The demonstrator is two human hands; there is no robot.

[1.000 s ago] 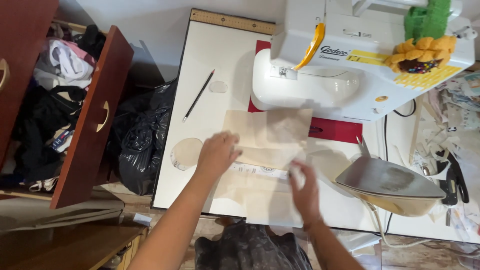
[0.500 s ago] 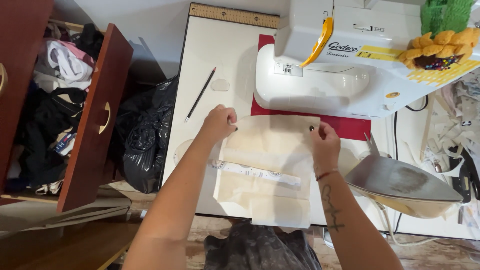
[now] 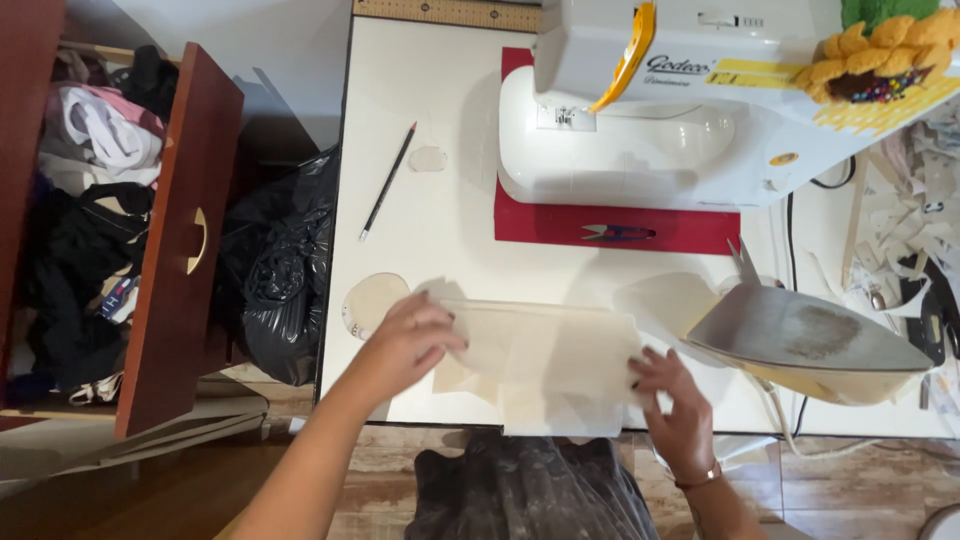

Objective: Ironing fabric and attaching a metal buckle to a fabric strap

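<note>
A folded piece of cream fabric (image 3: 545,362) lies at the near edge of a white table (image 3: 440,220). My left hand (image 3: 405,345) presses on the fabric's left end, fingers spread over its edge. My right hand (image 3: 680,410) grips the fabric's right edge, fingers curled on it. A white sewing machine (image 3: 650,110) stands at the back on a red mat (image 3: 560,225). An upturned iron (image 3: 805,340) rests just right of my right hand.
A pencil (image 3: 388,180) and a round cream fabric piece (image 3: 372,300) lie on the table's left. Small snips (image 3: 618,233) sit on the mat. A black bag (image 3: 275,270) and an open drawer (image 3: 175,240) of clothes are left. Dark cloth (image 3: 530,490) hangs below.
The fabric was spread out flat with both hands at its far corners; now it is folded into a narrower band and both hands have come nearer, to its two ends.
</note>
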